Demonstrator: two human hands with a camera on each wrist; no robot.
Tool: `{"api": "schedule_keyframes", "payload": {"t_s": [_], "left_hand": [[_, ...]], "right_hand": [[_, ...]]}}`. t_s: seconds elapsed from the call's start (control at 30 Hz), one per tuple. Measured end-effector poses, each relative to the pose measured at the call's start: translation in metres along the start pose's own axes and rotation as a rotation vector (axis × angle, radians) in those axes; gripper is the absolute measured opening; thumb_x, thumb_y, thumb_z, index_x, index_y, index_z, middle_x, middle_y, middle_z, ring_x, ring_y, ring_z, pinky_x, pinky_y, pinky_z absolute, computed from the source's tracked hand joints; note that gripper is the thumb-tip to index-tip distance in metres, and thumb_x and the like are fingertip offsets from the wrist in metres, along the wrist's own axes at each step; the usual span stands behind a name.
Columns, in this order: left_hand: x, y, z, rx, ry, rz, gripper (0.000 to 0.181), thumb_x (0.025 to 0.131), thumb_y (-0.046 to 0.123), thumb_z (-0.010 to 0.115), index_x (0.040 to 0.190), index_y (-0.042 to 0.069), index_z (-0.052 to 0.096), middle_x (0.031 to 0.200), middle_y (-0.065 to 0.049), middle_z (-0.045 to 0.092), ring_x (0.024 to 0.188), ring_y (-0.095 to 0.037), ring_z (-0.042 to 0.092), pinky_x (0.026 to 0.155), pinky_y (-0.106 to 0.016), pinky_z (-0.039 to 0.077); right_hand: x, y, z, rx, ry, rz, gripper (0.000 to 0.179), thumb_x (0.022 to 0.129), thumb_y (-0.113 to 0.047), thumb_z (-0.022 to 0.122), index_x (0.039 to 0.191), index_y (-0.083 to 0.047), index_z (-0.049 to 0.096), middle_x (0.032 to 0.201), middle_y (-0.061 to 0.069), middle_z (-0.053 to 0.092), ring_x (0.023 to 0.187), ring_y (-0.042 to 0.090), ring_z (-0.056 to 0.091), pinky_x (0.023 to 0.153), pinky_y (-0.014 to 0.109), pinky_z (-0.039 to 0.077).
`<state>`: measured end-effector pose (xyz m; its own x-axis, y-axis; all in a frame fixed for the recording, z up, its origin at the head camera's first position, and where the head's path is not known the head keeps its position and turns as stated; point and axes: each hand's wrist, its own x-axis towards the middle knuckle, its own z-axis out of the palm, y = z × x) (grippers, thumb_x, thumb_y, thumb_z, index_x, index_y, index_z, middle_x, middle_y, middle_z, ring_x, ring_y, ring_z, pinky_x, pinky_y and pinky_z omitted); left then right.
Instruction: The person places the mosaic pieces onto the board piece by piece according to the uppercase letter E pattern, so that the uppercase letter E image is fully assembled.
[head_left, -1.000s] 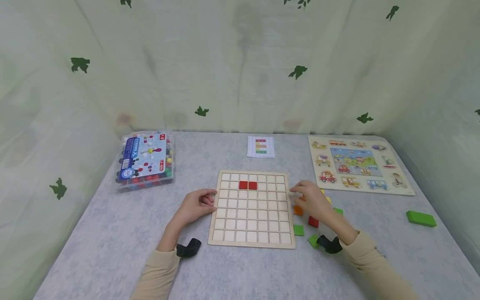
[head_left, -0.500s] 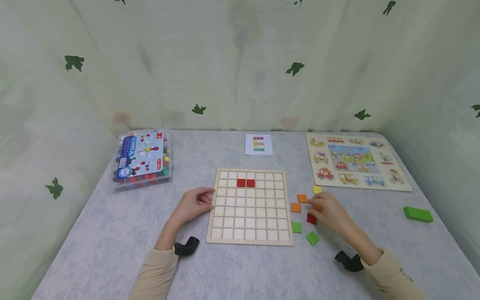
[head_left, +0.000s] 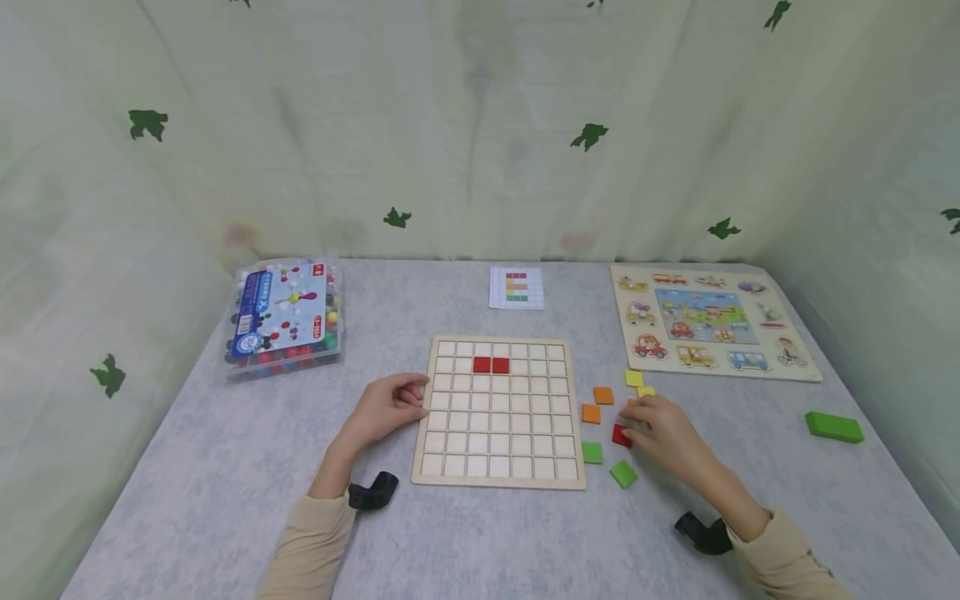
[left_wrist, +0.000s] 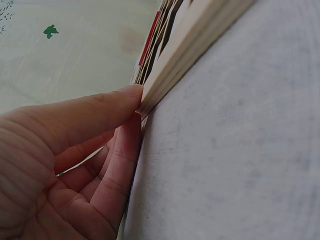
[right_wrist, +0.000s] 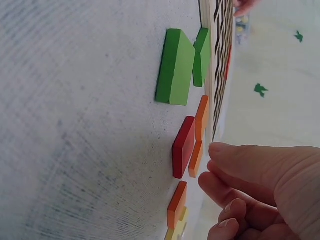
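A wooden grid board (head_left: 498, 417) lies flat on the table, with two red tiles (head_left: 491, 365) side by side in its second row. My left hand (head_left: 386, 408) holds the board's left edge. In the left wrist view the thumb and a finger (left_wrist: 127, 145) touch that wooden edge. My right hand (head_left: 671, 437) hovers over loose tiles right of the board, thumb and index finger apart. Nearest its fingertips is a loose red tile (head_left: 621, 435); the right wrist view shows this tile (right_wrist: 184, 147) on the table, with nothing in the fingers.
Around the right hand lie orange tiles (head_left: 603, 396), yellow tiles (head_left: 633, 378) and green tiles (head_left: 623, 474). A pattern card (head_left: 516, 288) lies behind the board. A vehicle puzzle (head_left: 712, 325) and a green block (head_left: 834, 427) are rightward. A plastic box (head_left: 285, 317) stands left.
My right hand has moved from the board's right edge rightward and nearer, over the loose tiles by the red one. The left hand stays at the board's edge.
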<state>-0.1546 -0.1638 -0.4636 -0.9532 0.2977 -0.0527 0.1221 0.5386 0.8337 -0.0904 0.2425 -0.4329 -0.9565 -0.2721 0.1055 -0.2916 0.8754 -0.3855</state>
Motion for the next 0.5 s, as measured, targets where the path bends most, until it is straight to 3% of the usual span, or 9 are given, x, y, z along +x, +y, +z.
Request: {"api": "schedule_keyframes", "payload": {"t_s": [0.17, 0.37, 0.5], "left_hand": [[-0.0002, 0.0008, -0.0004, 0.003, 0.000, 0.000, 0.046, 0.078, 0.005, 0.073, 0.121, -0.003, 0.059, 0.092, -0.014, 0.062, 0.074, -0.006, 0.056, 0.067, -0.017, 0.049], [-0.0003, 0.0003, -0.0004, -0.003, -0.003, 0.013, 0.046, 0.078, 0.006, 0.073, 0.121, -0.003, 0.059, 0.092, -0.014, 0.062, 0.075, -0.007, 0.057, 0.067, -0.018, 0.049], [-0.0002, 0.0003, -0.0003, -0.001, -0.001, 0.020, 0.046, 0.078, 0.006, 0.073, 0.120, -0.004, 0.059, 0.092, -0.015, 0.062, 0.076, -0.010, 0.057, 0.066, -0.018, 0.048]], "right_hand": [[-0.0013, -0.0008, 0.0014, -0.002, -0.007, 0.006, 0.019, 0.073, -0.005, 0.076, 0.092, -0.002, 0.073, 0.085, 0.006, 0.066, 0.078, 0.015, 0.056, 0.066, 0.029, 0.049], [-0.0045, 0.0013, 0.0057, -0.002, -0.040, 0.020, 0.019, 0.073, -0.009, 0.077, 0.090, -0.002, 0.073, 0.077, 0.001, 0.060, 0.069, 0.010, 0.042, 0.058, 0.020, 0.035], [-0.0062, 0.0016, 0.0079, -0.010, -0.065, 0.031, 0.020, 0.071, -0.010, 0.078, 0.089, -0.004, 0.073, 0.078, 0.000, 0.059, 0.068, 0.010, 0.039, 0.057, 0.020, 0.032]]}}
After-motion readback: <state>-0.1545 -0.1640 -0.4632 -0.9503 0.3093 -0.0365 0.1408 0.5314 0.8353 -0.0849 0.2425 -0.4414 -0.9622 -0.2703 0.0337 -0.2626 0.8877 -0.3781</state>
